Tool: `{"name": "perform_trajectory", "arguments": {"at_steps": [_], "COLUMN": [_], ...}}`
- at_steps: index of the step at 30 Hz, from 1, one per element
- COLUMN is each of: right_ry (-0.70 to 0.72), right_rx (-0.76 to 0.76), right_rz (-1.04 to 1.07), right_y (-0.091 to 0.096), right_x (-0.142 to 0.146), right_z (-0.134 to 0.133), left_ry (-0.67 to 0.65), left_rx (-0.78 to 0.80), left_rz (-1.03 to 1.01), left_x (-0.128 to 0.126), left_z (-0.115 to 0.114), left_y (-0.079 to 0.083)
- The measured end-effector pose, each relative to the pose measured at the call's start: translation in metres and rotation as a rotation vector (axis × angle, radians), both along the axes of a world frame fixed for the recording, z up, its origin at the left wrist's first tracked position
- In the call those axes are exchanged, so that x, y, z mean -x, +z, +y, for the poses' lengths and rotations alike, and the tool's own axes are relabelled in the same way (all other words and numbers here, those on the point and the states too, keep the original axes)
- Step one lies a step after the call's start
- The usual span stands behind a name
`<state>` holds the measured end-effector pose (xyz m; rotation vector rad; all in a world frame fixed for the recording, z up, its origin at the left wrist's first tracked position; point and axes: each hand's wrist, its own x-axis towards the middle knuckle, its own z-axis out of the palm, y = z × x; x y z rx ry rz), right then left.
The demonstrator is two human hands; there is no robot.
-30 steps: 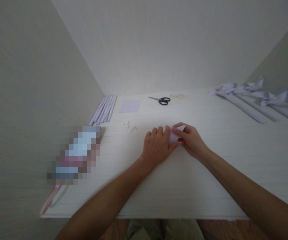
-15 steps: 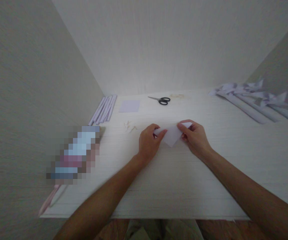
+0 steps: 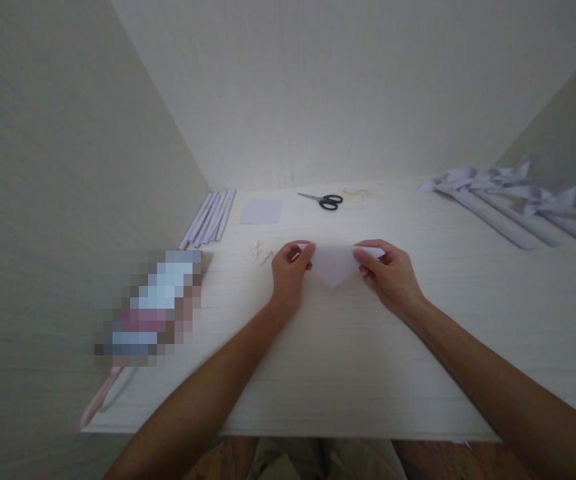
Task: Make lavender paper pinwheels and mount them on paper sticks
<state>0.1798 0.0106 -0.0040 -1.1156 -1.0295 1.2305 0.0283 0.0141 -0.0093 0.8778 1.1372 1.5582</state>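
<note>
A folded sheet of white paper [image 3: 334, 265] is stretched between my two hands above the table, its pointed corner facing me and its straight edge away. My left hand [image 3: 291, 270] pinches the left end between thumb and fingers. At the right end, my right hand [image 3: 388, 270] grips the paper with the thumb on top. Small thin pale pieces [image 3: 262, 253] lie on the table just left of my left hand. Beyond the hands rests a pair of black-handled scissors [image 3: 324, 200], blades pointing left.
A white square of paper [image 3: 261, 211] and several rolled paper sticks [image 3: 211, 217] lie at the back left. Paper pinwheels [image 3: 493, 180] on sticks are at the back right. A pixelated object [image 3: 155, 307] sits on the left. Walls bound the white table [image 3: 343, 373].
My left hand has shifted left and slightly away from me, levelling the paper's far edge. The right hand stays in nearly the same place.
</note>
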Motion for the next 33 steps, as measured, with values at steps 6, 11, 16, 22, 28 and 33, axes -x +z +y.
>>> {"name": "perform_trajectory", "arguments": {"at_steps": [6,11,16,22,28,33], "right_ry": [-0.009,-0.021,-0.023,-0.012,-0.012,-0.005], "right_rx": [-0.032,-0.035,-0.012,0.021,0.026,0.041], "right_rz": [-0.046,-0.081,-0.094,-0.059,-0.055,-0.055], "right_y": [-0.0006,-0.0005,0.0002,0.0007,0.0013,0.0025], "right_x": [-0.0014,-0.0019,-0.0017,-0.0023,-0.0019,-0.0019], "right_z": [0.0012,0.0010,0.0014,0.0013,0.0004,0.0001], "left_ry": [-0.052,-0.030,-0.025,0.007,0.013,0.014], "left_rx": [0.018,0.010,-0.017,-0.028,-0.034,-0.050], "left_rz": [-0.177,-0.184,-0.120,-0.061,-0.048,-0.061], "left_x": [-0.0001,0.0005,0.0025,0.0048,0.0060,0.0073], "left_z": [0.0007,0.0011,0.0015,0.0022,0.0023,0.0025], "left_y": [-0.0005,0.0019,-0.0017,-0.0024,-0.0017,-0.0016]}}
